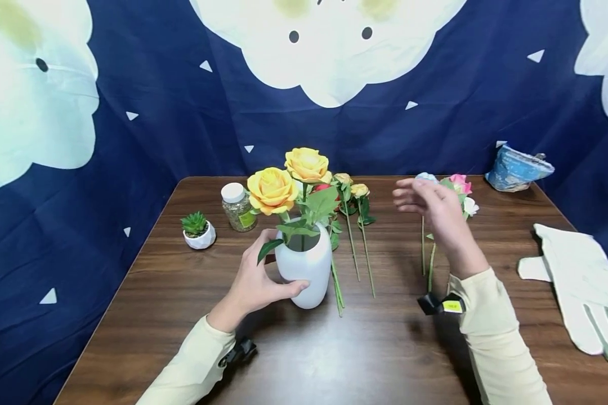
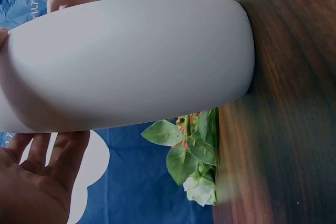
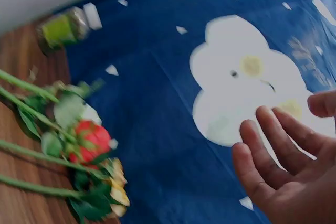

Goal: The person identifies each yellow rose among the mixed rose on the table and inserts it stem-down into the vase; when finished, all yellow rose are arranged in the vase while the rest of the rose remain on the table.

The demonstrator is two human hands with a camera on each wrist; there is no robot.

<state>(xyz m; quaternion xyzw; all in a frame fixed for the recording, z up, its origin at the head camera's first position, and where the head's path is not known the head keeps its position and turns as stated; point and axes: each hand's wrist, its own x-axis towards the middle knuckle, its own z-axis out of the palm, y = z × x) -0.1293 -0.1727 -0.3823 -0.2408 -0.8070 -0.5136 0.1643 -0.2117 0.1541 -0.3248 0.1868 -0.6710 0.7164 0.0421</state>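
Observation:
My left hand holds a white vase around its side, thumb across the front. The vase stands upright on the table, and in the left wrist view its smooth body fills much of the picture. Two yellow roses with green leaves stand in it, a lower rose and a higher rose. To the right, my right hand is raised above the table, fingers extended and holding nothing. Behind it, partly covered, lie a pink flower, a white flower and a blue flower.
Beside the vase lie several stemmed flowers, among them a red flower and a yellow flower. A white-capped jar and a potted succulent stand left. White gloves and a blue crumpled bag lie right.

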